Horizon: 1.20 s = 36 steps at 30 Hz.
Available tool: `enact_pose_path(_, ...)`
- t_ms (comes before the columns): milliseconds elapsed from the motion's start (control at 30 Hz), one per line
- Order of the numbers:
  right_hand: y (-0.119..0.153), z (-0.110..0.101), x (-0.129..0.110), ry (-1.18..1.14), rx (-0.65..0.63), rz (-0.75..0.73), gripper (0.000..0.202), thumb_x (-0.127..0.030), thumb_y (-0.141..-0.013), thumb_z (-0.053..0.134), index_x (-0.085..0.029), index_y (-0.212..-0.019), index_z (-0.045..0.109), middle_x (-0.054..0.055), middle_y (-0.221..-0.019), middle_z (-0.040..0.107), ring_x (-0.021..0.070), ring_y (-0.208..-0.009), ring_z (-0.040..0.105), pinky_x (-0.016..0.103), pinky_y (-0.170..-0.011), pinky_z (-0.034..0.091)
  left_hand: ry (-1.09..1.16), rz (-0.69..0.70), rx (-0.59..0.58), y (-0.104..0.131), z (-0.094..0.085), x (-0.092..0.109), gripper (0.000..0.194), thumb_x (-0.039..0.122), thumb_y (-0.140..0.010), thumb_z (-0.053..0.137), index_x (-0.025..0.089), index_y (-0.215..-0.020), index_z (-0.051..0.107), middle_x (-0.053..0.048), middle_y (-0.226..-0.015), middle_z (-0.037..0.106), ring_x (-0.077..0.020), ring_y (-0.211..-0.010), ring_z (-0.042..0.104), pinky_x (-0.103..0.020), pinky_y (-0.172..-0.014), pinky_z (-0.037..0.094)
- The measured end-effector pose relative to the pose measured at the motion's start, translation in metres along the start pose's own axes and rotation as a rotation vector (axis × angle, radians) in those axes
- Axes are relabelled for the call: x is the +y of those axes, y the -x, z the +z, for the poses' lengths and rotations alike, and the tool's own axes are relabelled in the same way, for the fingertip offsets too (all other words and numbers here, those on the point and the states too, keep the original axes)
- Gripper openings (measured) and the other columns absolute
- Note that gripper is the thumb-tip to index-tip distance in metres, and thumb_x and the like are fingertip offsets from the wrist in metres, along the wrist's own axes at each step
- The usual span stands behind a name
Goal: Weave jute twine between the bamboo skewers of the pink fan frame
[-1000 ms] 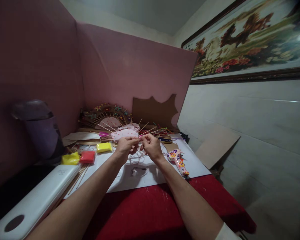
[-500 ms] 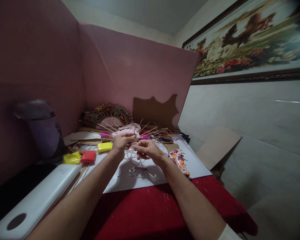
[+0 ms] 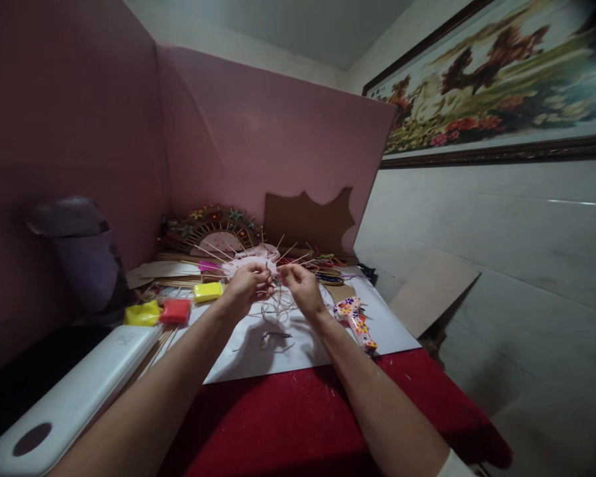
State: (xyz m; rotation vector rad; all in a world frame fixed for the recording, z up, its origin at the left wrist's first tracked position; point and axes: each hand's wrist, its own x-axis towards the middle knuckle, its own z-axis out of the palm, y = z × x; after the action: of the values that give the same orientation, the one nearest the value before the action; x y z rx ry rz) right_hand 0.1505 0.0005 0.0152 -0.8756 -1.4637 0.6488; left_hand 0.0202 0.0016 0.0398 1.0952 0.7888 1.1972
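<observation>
My left hand [image 3: 251,286] is closed in a pinch, with a small dark bit showing at the fingertips. Close beside it, my right hand [image 3: 300,286] pinches too, thumb and forefinger together. Both appear to hold a thin cord [image 3: 278,303], whose pale loops hang or lie just beneath the fingers; the exact grip is too small to see. Behind the hands lies a pale pink half-round piece [image 3: 239,264] with thin wooden sticks [image 3: 287,250] fanning out from it. A short dark and white piece [image 3: 275,336] rests on the white sheet [image 3: 218,363] below.
A flowered glue gun [image 3: 356,319] lies right of my right hand. At left are yellow [image 3: 208,292] and red [image 3: 175,311] packets, a white oblong device [image 3: 74,404] and a purple container [image 3: 87,265]. Behind stand a decorated fan [image 3: 216,225] and cut brown cardboard [image 3: 305,218].
My right hand has moved slightly up and away from the left hand, fingers now pinched higher. The cord loops below have shifted. The left hand has barely moved.
</observation>
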Motion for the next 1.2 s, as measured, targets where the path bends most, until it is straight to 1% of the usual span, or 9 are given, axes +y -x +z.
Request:
enact_pose_path(67, 0.002, 0.004, 0.001, -0.119, -0.156, 0.091, 0.043, -0.058, -0.072, 0.055, -0.016, -0.081, 0.059, 0.0, -0.063, 0.059, 0.0098, -0.052, 0.051, 0.021, -0.049, 0.04, 0.0, -0.001, -0.051, 0.0, 0.002, -0.002, 0.02, 0.013, -0.055, 0.062, 0.018, -0.064, 0.044, 0.006, -0.044, 0.046, -0.0057, -0.033, 0.041, -0.016, -0.034, 0.025)
enact_pose_path(100, 0.003, 0.006, 0.002, -0.139, -0.189, 0.14, 0.043, -0.058, -0.07, 0.057, -0.016, -0.082, 0.059, -0.001, -0.061, 0.058, 0.0094, -0.049, 0.05, 0.021, -0.046, 0.039, -0.015, 0.01, -0.054, 0.0, 0.002, -0.003, 0.02, 0.013, -0.055, 0.062, 0.018, -0.063, 0.044, 0.008, -0.04, 0.041, -0.0044, -0.03, 0.035, -0.015, -0.033, 0.019)
enact_pose_path(200, 0.005, 0.01, 0.003, -0.085, -0.117, 0.186, 0.04, -0.054, -0.064, 0.065, -0.015, -0.075, 0.059, -0.002, -0.055, 0.055, 0.0084, -0.045, 0.046, 0.019, -0.042, 0.035, -0.091, 0.047, -0.018, -0.001, 0.003, -0.003, 0.019, 0.015, -0.056, 0.06, 0.018, -0.058, 0.041, 0.01, -0.036, 0.032, -0.0021, -0.027, 0.025, -0.016, -0.033, 0.01)
enact_pose_path(367, 0.004, 0.007, 0.004, -0.024, -0.062, 0.144, 0.03, -0.045, -0.064, 0.065, -0.015, -0.063, 0.059, -0.003, -0.05, 0.051, 0.0076, -0.044, 0.041, 0.019, -0.042, 0.032, -0.197, 0.071, 0.029, -0.003, 0.003, -0.003, 0.021, 0.022, -0.062, 0.058, 0.019, -0.054, 0.039, 0.01, -0.035, 0.029, -0.0018, -0.028, 0.021, -0.017, -0.034, 0.009)
enact_pose_path(467, 0.002, 0.004, 0.006, 0.028, -0.039, 0.13, 0.025, -0.039, -0.064, 0.064, -0.014, -0.06, 0.059, -0.003, -0.05, 0.051, 0.0074, -0.046, 0.041, 0.019, -0.041, 0.029, -0.286, 0.154, 0.064, -0.005, 0.002, -0.006, 0.02, 0.024, -0.062, 0.061, 0.018, -0.054, 0.042, 0.01, -0.035, 0.033, -0.0025, -0.029, 0.024, -0.017, -0.034, 0.013)
enact_pose_path(633, 0.001, 0.003, 0.009, 0.036, -0.045, 0.169, 0.018, -0.033, -0.062, 0.062, -0.016, -0.065, 0.059, -0.006, -0.044, 0.047, 0.0064, -0.039, 0.037, 0.018, -0.039, 0.027, -0.379, 0.247, 0.071, -0.009, 0.0, -0.009, 0.017, 0.024, -0.06, 0.063, 0.016, -0.055, 0.048, 0.008, -0.037, 0.039, -0.0037, -0.033, 0.03, -0.018, -0.036, 0.019)
enact_pose_path(800, 0.002, 0.004, 0.003, -0.105, -0.087, 0.253, 0.013, -0.029, -0.062, 0.058, -0.016, -0.062, 0.054, -0.005, -0.046, 0.052, 0.005, -0.035, 0.034, 0.018, -0.035, 0.024, -0.318, 0.192, 0.019, -0.006, -0.001, -0.01, 0.021, 0.029, -0.059, 0.068, 0.016, -0.063, 0.053, 0.008, -0.039, 0.042, -0.003, -0.032, 0.029, -0.018, -0.035, 0.017)
enact_pose_path(967, 0.003, 0.003, -0.003, -0.139, -0.058, 0.27, 0.021, -0.035, -0.062, 0.063, -0.014, -0.065, 0.059, -0.009, -0.042, 0.039, 0.0035, -0.037, 0.025, 0.019, -0.036, 0.019, -0.199, 0.128, -0.006, -0.004, -0.002, -0.01, 0.027, 0.032, -0.057, 0.071, 0.017, -0.068, 0.052, 0.009, -0.039, 0.04, -0.0024, -0.03, 0.026, -0.017, -0.034, 0.011)
enact_pose_path(1200, 0.003, -0.001, -0.006, -0.234, -0.09, 0.313, 0.025, -0.038, -0.061, 0.067, -0.014, -0.063, 0.059, -0.009, -0.042, 0.039, 0.0028, -0.036, 0.022, 0.02, -0.037, 0.014, -0.117, 0.075, -0.028, -0.005, -0.001, -0.011, 0.027, 0.026, -0.054, 0.071, 0.017, -0.068, 0.051, 0.01, -0.037, 0.037, -0.0018, -0.028, 0.023, -0.017, -0.032, 0.008)
